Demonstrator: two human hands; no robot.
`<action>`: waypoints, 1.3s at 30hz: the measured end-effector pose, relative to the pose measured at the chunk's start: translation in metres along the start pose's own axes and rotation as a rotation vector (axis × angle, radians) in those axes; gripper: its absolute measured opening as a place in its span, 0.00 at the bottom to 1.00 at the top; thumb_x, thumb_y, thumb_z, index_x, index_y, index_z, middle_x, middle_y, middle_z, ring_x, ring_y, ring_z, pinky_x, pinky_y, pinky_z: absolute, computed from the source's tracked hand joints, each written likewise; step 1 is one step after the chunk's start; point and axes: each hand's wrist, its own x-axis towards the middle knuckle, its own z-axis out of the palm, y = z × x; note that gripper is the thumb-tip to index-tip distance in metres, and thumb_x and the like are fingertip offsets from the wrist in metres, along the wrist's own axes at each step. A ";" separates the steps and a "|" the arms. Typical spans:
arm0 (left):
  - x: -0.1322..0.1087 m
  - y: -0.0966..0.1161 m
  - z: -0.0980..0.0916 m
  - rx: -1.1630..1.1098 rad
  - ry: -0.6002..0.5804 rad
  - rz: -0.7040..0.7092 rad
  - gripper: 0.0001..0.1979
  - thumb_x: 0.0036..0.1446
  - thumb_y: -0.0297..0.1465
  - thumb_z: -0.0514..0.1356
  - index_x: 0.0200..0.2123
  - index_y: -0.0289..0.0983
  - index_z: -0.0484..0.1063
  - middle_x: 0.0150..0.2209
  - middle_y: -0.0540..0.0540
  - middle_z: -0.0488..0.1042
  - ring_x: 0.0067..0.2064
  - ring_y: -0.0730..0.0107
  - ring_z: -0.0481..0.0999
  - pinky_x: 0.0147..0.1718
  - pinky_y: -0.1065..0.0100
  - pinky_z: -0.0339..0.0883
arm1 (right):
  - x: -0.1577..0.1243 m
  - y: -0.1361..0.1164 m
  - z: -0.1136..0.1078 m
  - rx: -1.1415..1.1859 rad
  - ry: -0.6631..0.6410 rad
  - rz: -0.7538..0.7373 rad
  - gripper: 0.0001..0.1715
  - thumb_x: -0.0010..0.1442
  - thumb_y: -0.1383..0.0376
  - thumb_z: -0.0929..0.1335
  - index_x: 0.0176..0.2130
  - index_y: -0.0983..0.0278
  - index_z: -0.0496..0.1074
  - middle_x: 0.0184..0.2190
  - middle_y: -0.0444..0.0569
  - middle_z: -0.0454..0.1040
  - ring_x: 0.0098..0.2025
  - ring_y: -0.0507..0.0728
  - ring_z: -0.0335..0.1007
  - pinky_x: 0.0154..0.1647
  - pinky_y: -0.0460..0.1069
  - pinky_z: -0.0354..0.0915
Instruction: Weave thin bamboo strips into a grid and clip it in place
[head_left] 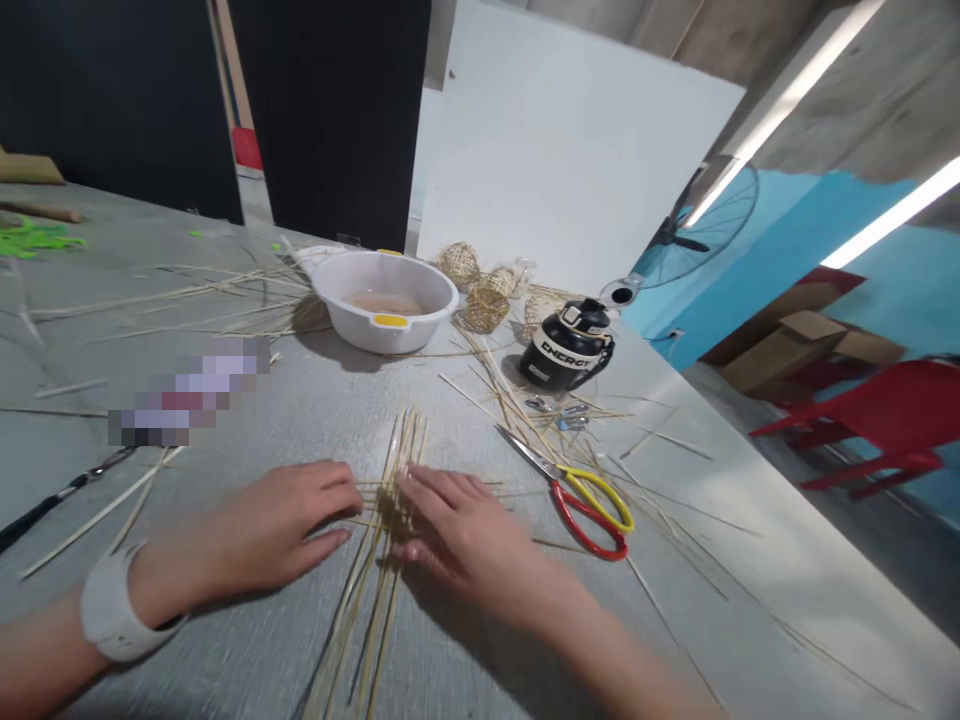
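Note:
Thin straw-coloured weaving strips (367, 610) lie lengthwise on the table before me, crossed by shorter strips to form a small lattice. My right hand (465, 530) rests over the right side of the crossing, fingers stretched out and thumb apart, the fingertips touching the strips. On the other side is my left hand (300, 510), its fingers loosely bent and thumb apart, at the ends of the cross strips; I see nothing held in it. The right fingers partly cover the lattice. Scissors (559, 474) with one red and one yellow handle lie spread to the right.
Behind the strips stands a white basin (382, 300) of cloudy liquid. Woven balls (484, 305) and a black jug (566, 345) sit beside it. Small metal clips (574, 417) and loose strips lie at right. A pixelated item (191, 395) with a strap is at left.

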 end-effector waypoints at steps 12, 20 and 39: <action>-0.007 -0.005 -0.011 -0.032 -0.080 -0.166 0.07 0.51 0.26 0.53 0.33 0.39 0.69 0.33 0.48 0.70 0.36 0.64 0.69 0.35 0.64 0.60 | 0.002 0.005 0.026 -0.101 -0.061 0.004 0.33 0.61 0.54 0.68 0.60 0.65 0.63 0.62 0.56 0.62 0.59 0.65 0.60 0.57 0.61 0.60; -0.014 -0.008 -0.009 0.062 -0.089 -0.232 0.11 0.45 0.21 0.51 0.31 0.39 0.68 0.32 0.49 0.72 0.33 0.66 0.70 0.31 0.66 0.58 | 0.004 0.003 0.024 -0.128 -0.087 0.015 0.32 0.61 0.54 0.68 0.60 0.66 0.64 0.61 0.57 0.63 0.59 0.66 0.61 0.57 0.62 0.61; 0.003 0.024 0.007 -0.129 0.022 -0.235 0.08 0.50 0.29 0.55 0.36 0.38 0.66 0.39 0.45 0.68 0.41 0.61 0.69 0.41 0.60 0.63 | 0.005 -0.003 0.021 -0.146 -0.072 -0.001 0.31 0.60 0.58 0.70 0.59 0.67 0.64 0.60 0.58 0.65 0.59 0.66 0.61 0.56 0.62 0.62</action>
